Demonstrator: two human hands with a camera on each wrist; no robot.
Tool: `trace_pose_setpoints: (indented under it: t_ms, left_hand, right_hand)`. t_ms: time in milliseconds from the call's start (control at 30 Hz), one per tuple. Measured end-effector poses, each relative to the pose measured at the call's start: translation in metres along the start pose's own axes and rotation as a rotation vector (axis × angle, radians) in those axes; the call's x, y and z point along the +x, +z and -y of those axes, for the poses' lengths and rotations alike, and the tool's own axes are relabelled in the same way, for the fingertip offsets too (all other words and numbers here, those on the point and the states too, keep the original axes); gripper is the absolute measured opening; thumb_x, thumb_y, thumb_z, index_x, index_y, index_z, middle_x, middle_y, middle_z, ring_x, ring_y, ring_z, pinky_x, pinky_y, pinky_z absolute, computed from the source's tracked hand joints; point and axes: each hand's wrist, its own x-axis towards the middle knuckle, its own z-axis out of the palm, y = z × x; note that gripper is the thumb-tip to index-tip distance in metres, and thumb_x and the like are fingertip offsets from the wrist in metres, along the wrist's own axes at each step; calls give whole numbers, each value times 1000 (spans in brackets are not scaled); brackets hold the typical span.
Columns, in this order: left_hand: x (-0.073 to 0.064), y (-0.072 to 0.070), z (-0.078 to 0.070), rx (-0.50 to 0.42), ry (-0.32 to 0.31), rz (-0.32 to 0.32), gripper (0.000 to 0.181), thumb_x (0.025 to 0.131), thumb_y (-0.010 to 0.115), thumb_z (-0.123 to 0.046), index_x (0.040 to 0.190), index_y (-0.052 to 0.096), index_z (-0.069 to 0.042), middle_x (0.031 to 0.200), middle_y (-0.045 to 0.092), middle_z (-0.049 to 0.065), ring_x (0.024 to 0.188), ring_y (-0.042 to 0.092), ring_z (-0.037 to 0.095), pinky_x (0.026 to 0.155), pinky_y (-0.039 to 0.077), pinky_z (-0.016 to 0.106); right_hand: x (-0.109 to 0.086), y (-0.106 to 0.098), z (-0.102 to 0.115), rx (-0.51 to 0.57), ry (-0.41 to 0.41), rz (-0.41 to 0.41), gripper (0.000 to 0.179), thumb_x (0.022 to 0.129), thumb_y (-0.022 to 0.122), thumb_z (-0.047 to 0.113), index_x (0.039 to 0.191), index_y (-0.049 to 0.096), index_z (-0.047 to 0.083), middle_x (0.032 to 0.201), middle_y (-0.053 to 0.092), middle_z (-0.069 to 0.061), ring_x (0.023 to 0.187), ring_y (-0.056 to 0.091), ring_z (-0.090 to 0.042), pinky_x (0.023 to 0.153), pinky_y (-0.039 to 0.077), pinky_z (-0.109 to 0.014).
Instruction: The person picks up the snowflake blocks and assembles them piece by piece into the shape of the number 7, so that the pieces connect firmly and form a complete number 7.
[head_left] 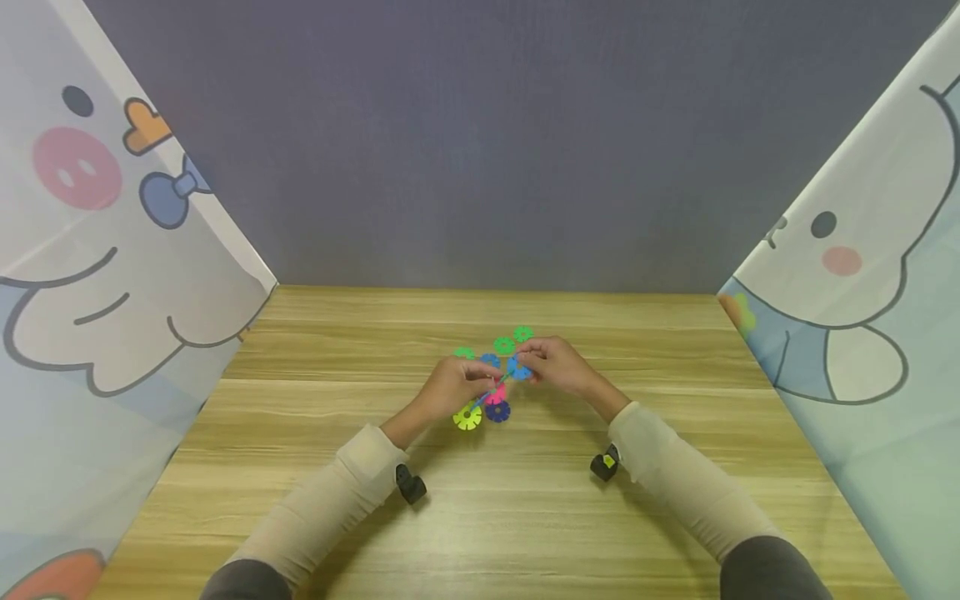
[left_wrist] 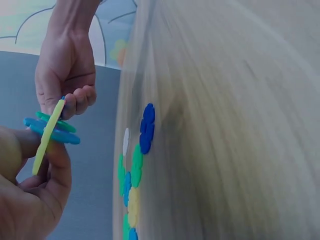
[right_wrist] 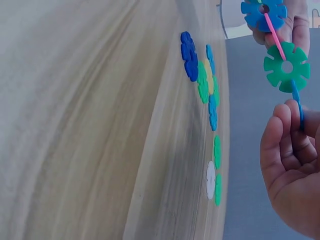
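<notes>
A short chain of slotted plastic flower discs hangs between my two hands. My left hand (head_left: 461, 387) grips the chain near the pink disc (head_left: 497, 394), with the yellow disc (head_left: 467, 417) at its near end. My right hand (head_left: 558, 364) pinches a blue disc (head_left: 519, 368) at the other end. In the right wrist view, that edge-on blue disc joins a green disc (right_wrist: 286, 67), followed by a pink one and another blue disc (right_wrist: 264, 15). The left wrist view shows the yellow disc (left_wrist: 48, 135) edge-on by my left fingers, partly covering the others.
Loose discs lie flat on the wooden table (head_left: 510, 517): a dark blue disc (head_left: 497, 412), green discs (head_left: 504, 345) towards the back and a blue one (head_left: 490, 360). A grey wall (head_left: 487, 150) stands behind, with cartoon-printed cloths (head_left: 847, 333) at both sides.
</notes>
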Motion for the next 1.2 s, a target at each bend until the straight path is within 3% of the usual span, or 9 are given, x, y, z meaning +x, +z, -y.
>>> trace_pose_setpoints:
  t_ms: [67,233,367,500,633,833,933,1067,1200]
  left_hand:
    - [0,2,0,-15,-21,-18,14,95,72,-17,108,80,-17,102,80,2,90,74,11,75,62,25]
    - [0,4,1,-51,-54,-43,15,94,74,-15,108,79,-15,101,79,4,85,74,13,67,60,25]
    - [-1,3,0,-72,-62,-46,16,93,74,-14,109,78,-12,96,79,6,78,73,11,61,57,22]
    - [0,2,-1,-75,-66,-40,18,94,74,-15,111,77,-14,93,79,5,76,72,11,61,57,23]
    - [-1,-1,-1,-85,-56,7,26,97,70,-12,123,71,-14,95,78,5,76,71,14,67,61,28]
    - [-4,-9,-5,-138,-61,137,42,100,67,-17,141,57,-15,107,73,9,85,71,18,81,64,34]
    - [-3,-10,-5,-152,-80,183,44,101,65,-23,143,55,-17,110,69,11,83,70,19,80,64,36]
    - [-1,-10,-2,-173,-115,197,42,103,61,-27,144,55,-17,115,67,14,81,71,22,81,64,42]
    - [2,-9,0,-188,-136,197,42,105,58,-30,145,54,-16,124,68,15,90,73,23,86,63,47]
  right_hand:
    - [0,2,1,-26,-14,-14,21,104,60,15,115,71,2,73,65,-2,71,68,-31,68,61,-44]
    - [0,7,1,-107,-48,-14,19,104,60,17,113,72,5,71,66,-5,71,67,-41,53,50,-23]
    - [1,8,1,-140,-66,-22,21,105,59,18,114,72,5,70,66,-13,68,64,-44,49,42,-21]
    - [2,8,1,-148,-61,-27,21,105,59,19,114,73,6,71,68,-15,65,63,-40,49,41,-19]
    - [2,5,4,-151,-73,-7,21,105,58,20,113,73,8,72,67,-12,64,62,-36,50,43,-21]
    - [3,-2,10,-148,-105,48,21,106,56,21,114,72,9,72,64,-4,63,59,-20,57,50,-24]
    - [5,-3,10,-126,-107,73,22,107,55,20,116,70,6,74,65,-3,64,58,-17,62,56,-35]
    - [7,-1,7,-80,-99,109,24,107,53,17,122,64,2,80,68,-10,66,61,-20,72,59,-53]
    - [9,1,8,-59,-106,144,26,107,54,16,126,60,0,75,65,-18,63,59,-28,65,58,-49]
